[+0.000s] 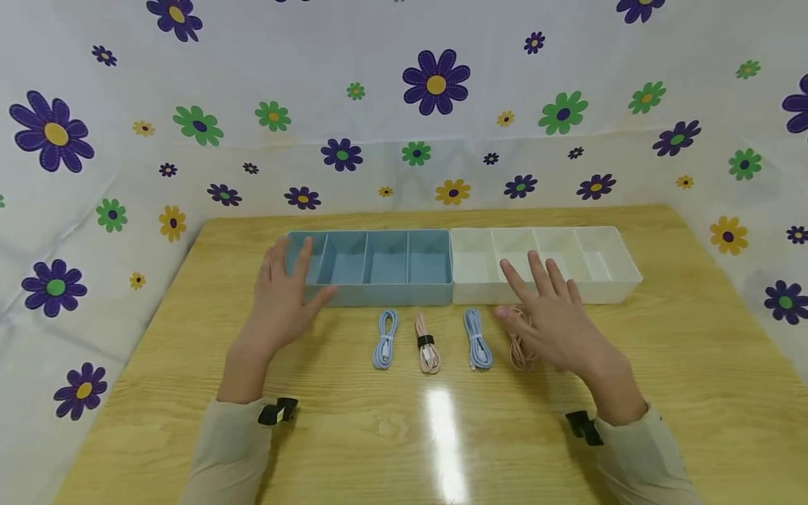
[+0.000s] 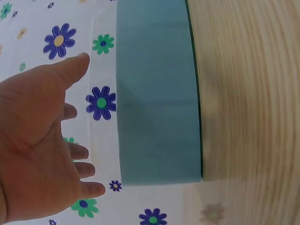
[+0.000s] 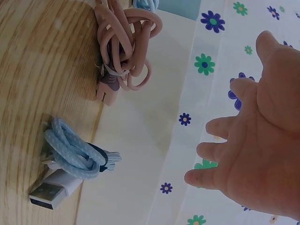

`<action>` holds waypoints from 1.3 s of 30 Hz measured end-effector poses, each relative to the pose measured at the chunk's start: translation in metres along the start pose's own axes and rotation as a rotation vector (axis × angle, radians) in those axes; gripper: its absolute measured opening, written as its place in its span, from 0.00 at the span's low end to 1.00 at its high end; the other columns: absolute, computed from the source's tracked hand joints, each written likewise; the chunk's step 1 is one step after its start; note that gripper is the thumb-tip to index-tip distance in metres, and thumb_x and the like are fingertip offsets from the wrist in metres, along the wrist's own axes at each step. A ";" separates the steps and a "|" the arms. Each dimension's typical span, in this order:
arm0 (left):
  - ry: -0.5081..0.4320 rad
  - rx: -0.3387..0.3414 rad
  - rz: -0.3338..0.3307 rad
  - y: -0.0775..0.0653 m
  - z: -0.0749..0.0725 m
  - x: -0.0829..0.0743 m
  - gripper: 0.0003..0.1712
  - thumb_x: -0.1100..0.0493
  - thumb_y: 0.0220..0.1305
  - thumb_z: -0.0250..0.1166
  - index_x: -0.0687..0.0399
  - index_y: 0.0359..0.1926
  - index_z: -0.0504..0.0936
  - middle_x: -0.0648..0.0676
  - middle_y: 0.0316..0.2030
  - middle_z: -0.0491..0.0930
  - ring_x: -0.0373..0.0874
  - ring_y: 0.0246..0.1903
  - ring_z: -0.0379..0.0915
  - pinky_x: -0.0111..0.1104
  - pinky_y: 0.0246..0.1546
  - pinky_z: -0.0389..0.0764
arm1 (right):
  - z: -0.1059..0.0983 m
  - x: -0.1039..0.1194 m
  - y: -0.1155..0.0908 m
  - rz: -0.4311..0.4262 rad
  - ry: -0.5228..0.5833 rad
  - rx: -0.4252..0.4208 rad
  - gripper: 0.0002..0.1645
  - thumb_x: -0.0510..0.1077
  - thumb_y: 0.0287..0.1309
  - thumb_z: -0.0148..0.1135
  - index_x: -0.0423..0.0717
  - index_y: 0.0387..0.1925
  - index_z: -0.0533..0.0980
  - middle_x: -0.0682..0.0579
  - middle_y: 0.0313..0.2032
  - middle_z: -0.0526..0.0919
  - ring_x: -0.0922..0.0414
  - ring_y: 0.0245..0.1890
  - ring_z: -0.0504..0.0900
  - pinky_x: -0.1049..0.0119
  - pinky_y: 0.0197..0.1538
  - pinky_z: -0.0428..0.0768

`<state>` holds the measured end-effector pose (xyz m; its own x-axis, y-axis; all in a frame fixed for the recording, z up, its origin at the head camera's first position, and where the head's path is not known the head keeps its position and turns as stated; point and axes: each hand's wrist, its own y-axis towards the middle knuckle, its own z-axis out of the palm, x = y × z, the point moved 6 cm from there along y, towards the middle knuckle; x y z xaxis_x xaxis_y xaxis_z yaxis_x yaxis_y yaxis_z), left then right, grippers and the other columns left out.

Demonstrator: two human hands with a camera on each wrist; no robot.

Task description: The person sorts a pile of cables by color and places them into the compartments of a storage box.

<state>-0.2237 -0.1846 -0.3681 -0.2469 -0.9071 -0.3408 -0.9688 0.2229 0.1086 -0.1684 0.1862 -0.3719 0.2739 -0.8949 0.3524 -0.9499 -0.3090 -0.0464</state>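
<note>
My left hand (image 1: 276,301) hovers with fingers spread at the left end of a blue four-compartment box (image 1: 379,295); it holds nothing. Spread and holding nothing too, my right hand (image 1: 558,326) is above the front of a white box (image 1: 549,293) with similar compartments. Partly under it lies a brownish-pink coiled cable (image 1: 520,354). To its left are a blue cable (image 1: 477,340), a pink cable (image 1: 427,354) with a black strap, and another blue cable (image 1: 384,340). The right wrist view shows one more blue cable (image 3: 75,152) with a USB plug, hidden by the hand in the head view.
Both boxes stand end to end near the back of the wooden table (image 1: 353,435). Behind and at both sides hangs a white cloth (image 1: 372,56) printed with flowers. A bright light reflection falls on the front middle of the table.
</note>
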 end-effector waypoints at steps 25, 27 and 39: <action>-0.614 -0.050 -0.162 -0.002 0.004 0.067 0.47 0.61 0.70 0.61 0.51 0.79 0.42 0.65 0.75 0.50 0.70 0.69 0.55 0.59 0.61 0.67 | 0.000 0.006 -0.001 -0.027 0.031 -0.007 0.43 0.64 0.75 0.39 0.53 0.80 0.40 0.35 0.77 0.30 0.30 0.75 0.34 0.29 0.68 0.43; -0.601 -0.041 -0.169 -0.003 0.005 0.069 0.46 0.59 0.71 0.61 0.50 0.79 0.44 0.65 0.75 0.52 0.70 0.68 0.55 0.59 0.60 0.68 | 0.000 0.007 -0.001 -0.031 0.032 -0.011 0.42 0.64 0.75 0.39 0.53 0.80 0.40 0.35 0.77 0.30 0.30 0.75 0.35 0.30 0.69 0.43; -0.617 -0.021 -0.193 -0.005 0.007 0.079 0.42 0.54 0.72 0.61 0.58 0.78 0.50 0.66 0.72 0.57 0.66 0.65 0.61 0.57 0.58 0.70 | 0.005 0.010 -0.001 -0.032 0.065 0.009 0.42 0.64 0.75 0.39 0.55 0.80 0.39 0.35 0.76 0.29 0.27 0.73 0.36 0.28 0.67 0.43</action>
<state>-0.2384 -0.2552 -0.4022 -0.0422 -0.5565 -0.8298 -0.9979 0.0642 0.0077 -0.1645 0.1764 -0.3729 0.2932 -0.8620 0.4135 -0.9394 -0.3400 -0.0427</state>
